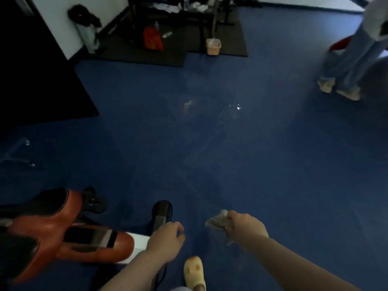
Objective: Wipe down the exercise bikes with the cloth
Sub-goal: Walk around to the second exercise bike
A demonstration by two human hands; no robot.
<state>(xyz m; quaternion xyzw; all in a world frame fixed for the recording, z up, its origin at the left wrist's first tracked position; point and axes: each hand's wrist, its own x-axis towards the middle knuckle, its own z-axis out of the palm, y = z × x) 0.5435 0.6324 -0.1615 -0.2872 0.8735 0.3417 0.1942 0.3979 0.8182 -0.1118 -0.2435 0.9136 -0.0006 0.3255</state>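
**Person with a cloth beside an orange exercise bike**

Seen from above, looking down at a dim blue floor. The right hand reaches forward with its fingers curled round a crumpled grey cloth, which bunches out to the left of the knuckles, held in the air above the floor. The left hand is held out beside it, fingers loosely bent and holding nothing, just over the end of the orange and white exercise bike that fills the lower left corner. A black pedal shows just beyond that hand. The cloth is apart from the bike, to its right. A foot in a pale yellow clog stands between the two forearms. Far ahead, a small beige bin sits at the edge of a dark mat under black gym equipment. At upper right stand another person's legs in light blue trousers.
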